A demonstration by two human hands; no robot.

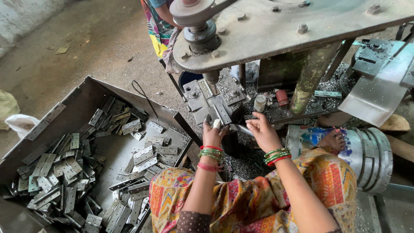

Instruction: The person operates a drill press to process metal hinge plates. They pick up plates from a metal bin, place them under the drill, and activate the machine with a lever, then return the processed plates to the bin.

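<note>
My left hand (212, 133) rests against the front of a metal fixture (211, 101) under the press, fingers bent, a white wrap on one fingertip. My right hand (262, 130) pinches the end of a flat metal strip (239, 128) that lies between both hands. Green and red bangles circle both wrists. A drill spindle (211, 77) hangs just above the fixture.
A large metal tray (86, 92) on my left holds several loose hinges (64, 172). The heavy machine table (302, 21) overhangs the work spot. A metal drum (366, 155) lies at right by my foot. Another person's patterned clothing (157, 30) shows at the top.
</note>
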